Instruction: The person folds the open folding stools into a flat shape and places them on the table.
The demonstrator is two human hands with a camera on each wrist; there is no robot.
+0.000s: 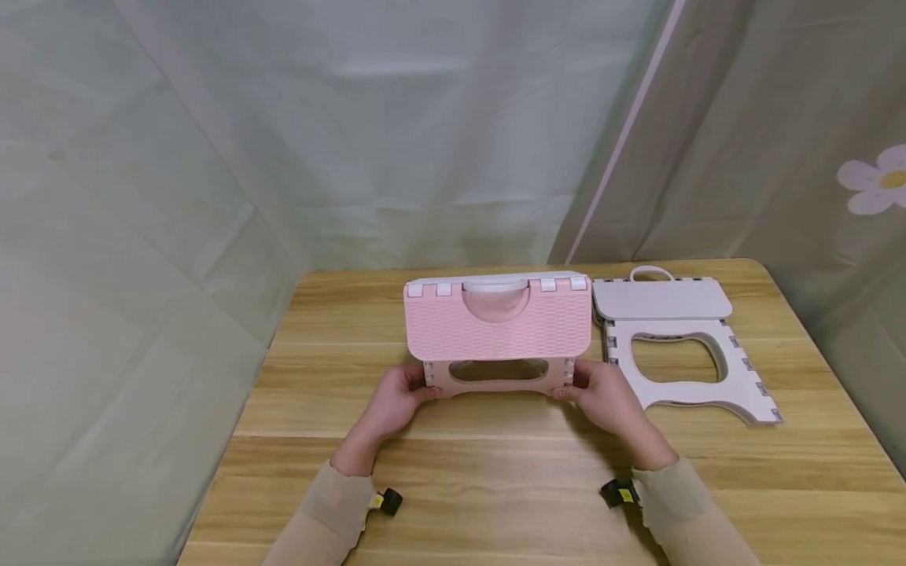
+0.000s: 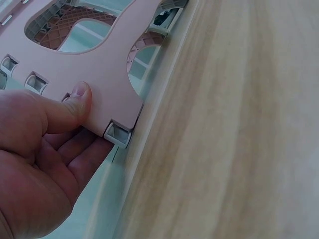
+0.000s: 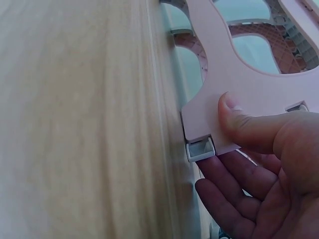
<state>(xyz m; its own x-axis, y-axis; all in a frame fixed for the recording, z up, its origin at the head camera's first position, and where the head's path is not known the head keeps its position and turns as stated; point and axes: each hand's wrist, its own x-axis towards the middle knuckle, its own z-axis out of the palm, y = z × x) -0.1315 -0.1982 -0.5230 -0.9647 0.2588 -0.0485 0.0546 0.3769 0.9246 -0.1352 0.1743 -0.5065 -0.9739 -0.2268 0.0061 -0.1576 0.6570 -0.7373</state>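
A pink and white folding stool (image 1: 499, 326) stands partly unfolded at the middle of the table, its textured pink top tilted toward me and its white carry handle (image 1: 495, 285) along the upper edge. My left hand (image 1: 398, 399) grips the left side of the stool's pink leg panel (image 2: 107, 74), thumb on the front face and fingers behind the edge. On the opposite side my right hand (image 1: 602, 393) holds the same panel low down, its thumb pressed flat near a white hinge piece (image 3: 200, 149). Through the panel's cutout the stool's ribbed underside shows in both wrist views.
A white folding stool (image 1: 661, 299) lies folded flat on the table to the right, close beside the pink one, its leg panel toward me. The wooden table (image 1: 488, 487) ends at a rear edge before a pale hanging curtain (image 1: 425, 141).
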